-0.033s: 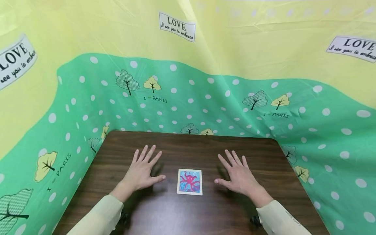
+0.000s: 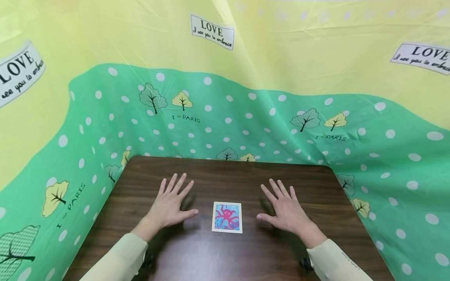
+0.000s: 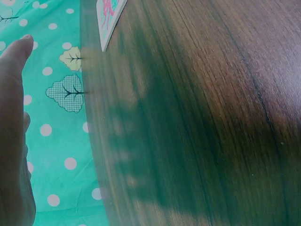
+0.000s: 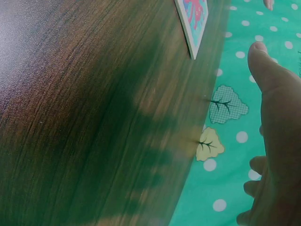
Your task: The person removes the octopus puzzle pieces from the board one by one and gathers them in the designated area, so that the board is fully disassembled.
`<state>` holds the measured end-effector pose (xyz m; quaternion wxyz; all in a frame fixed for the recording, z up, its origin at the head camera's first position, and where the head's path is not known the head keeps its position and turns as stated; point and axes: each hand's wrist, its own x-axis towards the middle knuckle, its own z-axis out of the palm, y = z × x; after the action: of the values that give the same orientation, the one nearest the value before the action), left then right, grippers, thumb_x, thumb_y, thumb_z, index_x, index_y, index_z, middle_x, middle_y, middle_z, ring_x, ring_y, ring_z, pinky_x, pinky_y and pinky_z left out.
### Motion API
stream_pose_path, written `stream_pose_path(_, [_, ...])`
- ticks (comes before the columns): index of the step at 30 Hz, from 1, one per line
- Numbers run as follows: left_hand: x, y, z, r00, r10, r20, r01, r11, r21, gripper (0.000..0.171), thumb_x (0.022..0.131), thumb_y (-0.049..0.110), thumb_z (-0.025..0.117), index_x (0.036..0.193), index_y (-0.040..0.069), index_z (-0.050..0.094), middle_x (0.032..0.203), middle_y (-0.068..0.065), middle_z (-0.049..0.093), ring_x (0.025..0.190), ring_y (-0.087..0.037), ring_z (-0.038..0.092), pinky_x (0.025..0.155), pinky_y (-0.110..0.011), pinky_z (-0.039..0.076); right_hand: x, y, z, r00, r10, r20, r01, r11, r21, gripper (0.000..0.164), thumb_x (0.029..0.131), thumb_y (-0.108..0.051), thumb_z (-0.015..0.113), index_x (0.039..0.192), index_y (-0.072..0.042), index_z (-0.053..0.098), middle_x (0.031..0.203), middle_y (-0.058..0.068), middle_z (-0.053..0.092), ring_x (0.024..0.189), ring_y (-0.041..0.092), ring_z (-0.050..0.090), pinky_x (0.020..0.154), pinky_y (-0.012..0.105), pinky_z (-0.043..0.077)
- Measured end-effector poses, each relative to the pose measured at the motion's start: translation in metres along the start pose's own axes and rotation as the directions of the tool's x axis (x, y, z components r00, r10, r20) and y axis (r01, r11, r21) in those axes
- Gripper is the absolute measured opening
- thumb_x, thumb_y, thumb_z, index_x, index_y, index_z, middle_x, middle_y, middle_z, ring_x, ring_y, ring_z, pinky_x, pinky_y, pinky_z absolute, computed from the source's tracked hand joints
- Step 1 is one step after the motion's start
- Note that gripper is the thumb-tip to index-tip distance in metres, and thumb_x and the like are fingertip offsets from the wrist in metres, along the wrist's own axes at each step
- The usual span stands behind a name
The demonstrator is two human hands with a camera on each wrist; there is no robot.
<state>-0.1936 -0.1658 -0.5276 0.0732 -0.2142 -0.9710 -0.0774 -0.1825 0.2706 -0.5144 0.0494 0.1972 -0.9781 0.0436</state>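
A square picture tile (image 2: 227,217) with a white border and a pink octopus on blue lies flat on the dark wooden table (image 2: 225,257), between the two hands. To its left is the left hand (image 2: 169,207), palm down with fingers spread, holding nothing. On the other side the right hand (image 2: 285,210) is spread the same way, also holding nothing and apart from the tile. Both wrist views show a corner of the tile (image 3: 109,19) near the top, with each hand's shadow falling on the wood. The right wrist view shows the thumb (image 4: 258,56) and several fingertips.
A green and yellow printed cloth (image 2: 239,105) with white dots and trees hangs around the back and sides of the table. Pale sleeves (image 2: 117,257) cover both forearms, and a small dark object (image 2: 306,264) shows beneath the right wrist.
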Motion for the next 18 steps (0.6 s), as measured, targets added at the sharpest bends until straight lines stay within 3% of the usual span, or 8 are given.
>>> stream_pose_path(6, [0.0,0.002,-0.002,1.0,0.011,-0.014,-0.011,1.0,-0.001,0.105,0.082,0.09,0.045,0.164,0.027,0.028,0.174,-0.004,0.008,0.16,-0.035,0.004,0.125,-0.066,0.003,0.0,-0.002,-0.003,1.0,0.002,0.001,-0.002,1.0,0.001,0.106,0.081,-0.083,0.06,0.164,-0.026,0.027,0.171,0.015,0.018,0.157,0.043,0.016,0.118,0.075,0.015])
stream_pose_path(14, [0.0,0.011,0.001,1.0,0.027,-0.014,-0.027,1.0,-0.006,0.104,0.083,0.091,0.043,0.164,0.027,0.028,0.174,-0.004,0.01,0.16,-0.035,0.007,0.125,-0.066,0.006,0.0,-0.005,-0.006,1.0,-0.007,0.009,0.007,1.0,-0.002,0.11,0.079,-0.093,0.044,0.164,-0.025,0.028,0.172,0.014,0.017,0.157,0.043,0.017,0.119,0.075,0.015])
stream_pose_path(18, [0.001,0.018,0.005,0.998,0.054,-0.029,-0.055,0.998,-0.023,0.102,0.084,0.089,0.043,0.163,0.025,0.033,0.173,-0.006,0.016,0.158,-0.037,0.016,0.124,-0.066,0.009,-0.001,-0.007,-0.006,1.0,-0.003,0.012,0.003,1.0,-0.004,0.111,0.078,-0.095,0.041,0.164,-0.025,0.029,0.172,0.013,0.017,0.157,0.044,0.016,0.119,0.075,0.015])
